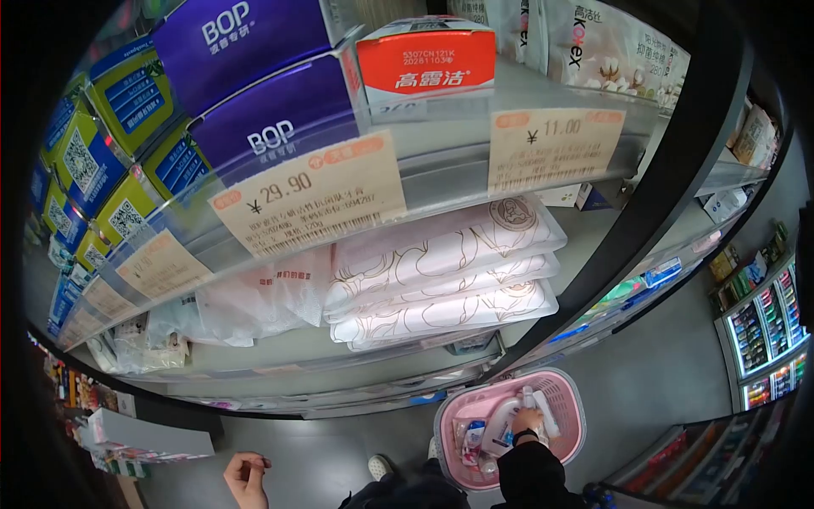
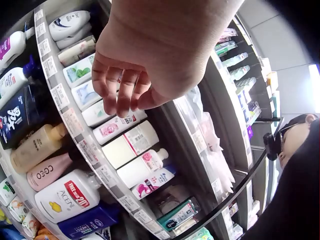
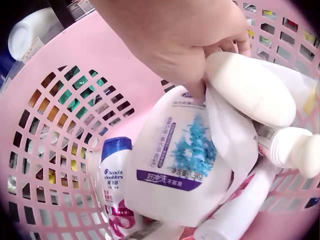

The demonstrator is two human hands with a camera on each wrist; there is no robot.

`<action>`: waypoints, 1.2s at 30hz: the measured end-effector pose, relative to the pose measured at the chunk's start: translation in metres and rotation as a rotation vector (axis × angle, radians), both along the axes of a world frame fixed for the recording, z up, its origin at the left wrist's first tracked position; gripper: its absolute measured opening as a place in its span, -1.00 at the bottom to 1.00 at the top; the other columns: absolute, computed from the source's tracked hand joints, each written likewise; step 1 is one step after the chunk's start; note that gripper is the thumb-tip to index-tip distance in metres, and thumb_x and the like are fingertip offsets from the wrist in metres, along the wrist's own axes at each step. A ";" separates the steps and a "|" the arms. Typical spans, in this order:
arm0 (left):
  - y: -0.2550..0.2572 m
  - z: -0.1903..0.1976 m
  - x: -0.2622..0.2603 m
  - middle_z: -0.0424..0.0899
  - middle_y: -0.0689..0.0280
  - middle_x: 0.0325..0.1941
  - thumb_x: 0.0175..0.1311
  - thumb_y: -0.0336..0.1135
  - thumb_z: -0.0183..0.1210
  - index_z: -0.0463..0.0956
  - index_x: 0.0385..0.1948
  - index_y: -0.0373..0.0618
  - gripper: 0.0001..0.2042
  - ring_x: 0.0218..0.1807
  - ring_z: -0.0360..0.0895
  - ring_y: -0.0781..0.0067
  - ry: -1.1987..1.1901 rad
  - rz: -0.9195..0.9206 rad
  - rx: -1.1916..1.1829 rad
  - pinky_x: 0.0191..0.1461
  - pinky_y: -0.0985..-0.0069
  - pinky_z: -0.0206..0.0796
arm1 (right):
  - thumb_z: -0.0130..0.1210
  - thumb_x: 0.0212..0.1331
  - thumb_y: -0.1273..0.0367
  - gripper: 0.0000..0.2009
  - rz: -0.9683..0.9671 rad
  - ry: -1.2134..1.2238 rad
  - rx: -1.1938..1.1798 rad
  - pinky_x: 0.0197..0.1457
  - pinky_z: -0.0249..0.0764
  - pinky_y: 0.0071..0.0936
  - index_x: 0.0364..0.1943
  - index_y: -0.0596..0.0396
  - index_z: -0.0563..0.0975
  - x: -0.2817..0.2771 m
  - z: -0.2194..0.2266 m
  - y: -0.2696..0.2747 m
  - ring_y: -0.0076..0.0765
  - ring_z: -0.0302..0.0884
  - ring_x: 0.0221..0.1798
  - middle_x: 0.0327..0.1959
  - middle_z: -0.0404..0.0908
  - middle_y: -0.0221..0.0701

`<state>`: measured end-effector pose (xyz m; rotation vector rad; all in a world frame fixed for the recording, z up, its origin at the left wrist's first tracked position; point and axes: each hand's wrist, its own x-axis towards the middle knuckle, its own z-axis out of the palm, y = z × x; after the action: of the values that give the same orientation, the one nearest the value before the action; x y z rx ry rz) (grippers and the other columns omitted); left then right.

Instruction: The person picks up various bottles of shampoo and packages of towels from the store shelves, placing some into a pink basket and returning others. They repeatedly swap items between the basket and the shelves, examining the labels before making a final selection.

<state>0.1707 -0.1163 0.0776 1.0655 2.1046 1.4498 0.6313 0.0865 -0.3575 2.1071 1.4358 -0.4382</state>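
Note:
In the head view the right hand (image 1: pixel 527 419) reaches down into a pink basket (image 1: pixel 579 424). Seen from the right wrist, the right hand (image 3: pixel 185 42) has its fingers curled at a smooth white bottle (image 3: pixel 250 90), their tips partly hidden behind it. Below lies a large white bottle with a blue plant print (image 3: pixel 172 160), beside a head & shoulders bottle (image 3: pixel 116 185) and a white-capped bottle (image 3: pixel 285 147). The left hand (image 1: pixel 246 478) hangs loosely curled with nothing in it; in the left wrist view the left hand (image 2: pixel 145 55) appears in front of shelved bottles.
A store shelf (image 1: pixel 441 170) with toothpaste boxes (image 1: pixel 254 93) and stacked white packs (image 1: pixel 441 271) spans the head view above the basket. Bottles such as a yellow-labelled pump bottle (image 2: pixel 67 197) line the shelves in the left wrist view. Grey floor (image 1: pixel 632 373) surrounds the basket.

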 end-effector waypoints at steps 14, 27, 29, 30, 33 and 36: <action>0.023 -0.020 0.002 0.56 0.34 -0.45 0.27 -0.48 0.10 0.49 -0.39 -0.22 -0.96 -0.38 0.49 0.57 -0.155 -0.126 0.004 -0.30 0.66 0.23 | 0.13 -0.16 0.58 -0.76 -0.219 0.843 0.859 -0.25 0.54 -0.35 -0.34 0.07 0.70 -0.002 0.121 -0.058 -0.21 0.65 -0.42 -0.51 0.67 -0.20; 0.035 -0.016 0.012 0.64 0.23 -0.16 0.14 -0.57 0.20 0.56 -0.17 -0.23 -0.80 -0.12 0.57 0.45 -0.187 -0.717 -0.077 -0.08 0.55 0.38 | 0.22 0.03 0.64 -0.27 -0.469 1.975 0.767 0.03 0.46 -0.50 0.33 0.12 0.17 -0.144 0.392 -0.107 -0.46 0.54 -0.02 0.02 0.55 -0.28; 0.036 0.000 0.016 0.56 0.17 0.04 0.10 -0.46 0.33 0.51 0.00 -0.22 -0.61 0.09 0.50 0.37 -0.253 -0.948 -0.100 0.03 0.46 0.38 | 0.24 0.02 0.62 -0.22 -0.344 1.929 0.805 0.03 0.47 -0.46 0.36 0.11 0.09 -0.178 0.401 -0.120 -0.43 0.54 0.00 0.02 0.55 -0.24; 0.032 0.002 0.020 0.56 0.17 0.04 0.10 -0.46 0.33 0.51 0.00 -0.22 -0.61 0.09 0.50 0.37 -0.247 -0.934 -0.088 0.03 0.46 0.38 | 0.26 0.02 0.61 -0.16 -0.233 1.875 0.844 0.02 0.48 -0.42 0.39 0.10 0.02 -0.194 0.404 -0.128 -0.39 0.55 0.02 0.02 0.55 -0.20; 0.018 -0.013 0.021 0.48 0.14 0.18 0.01 -0.31 0.44 0.25 0.26 -0.24 -0.26 0.27 0.39 0.26 -0.671 -0.874 0.141 0.29 0.36 0.24 | 0.39 -0.07 0.47 -0.22 0.291 1.734 0.728 0.08 0.47 -0.38 0.30 0.18 0.23 -0.238 0.424 -0.153 -0.31 0.55 0.02 0.06 0.53 -0.19; 0.000 -0.024 -0.030 0.48 0.17 0.19 0.03 -0.38 0.40 0.19 0.30 -0.24 -0.25 0.26 0.40 0.24 -0.799 -0.916 -0.091 0.31 0.37 0.23 | 0.35 -0.01 0.39 -0.41 0.781 1.725 0.526 0.20 0.42 -0.30 0.18 0.15 0.41 -0.278 0.455 -0.154 -0.14 0.45 0.20 0.16 0.49 -0.21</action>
<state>0.1405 -0.1160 0.0537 0.9706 0.9067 1.0190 0.3530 -0.0676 0.0974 0.8308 3.2843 -1.8803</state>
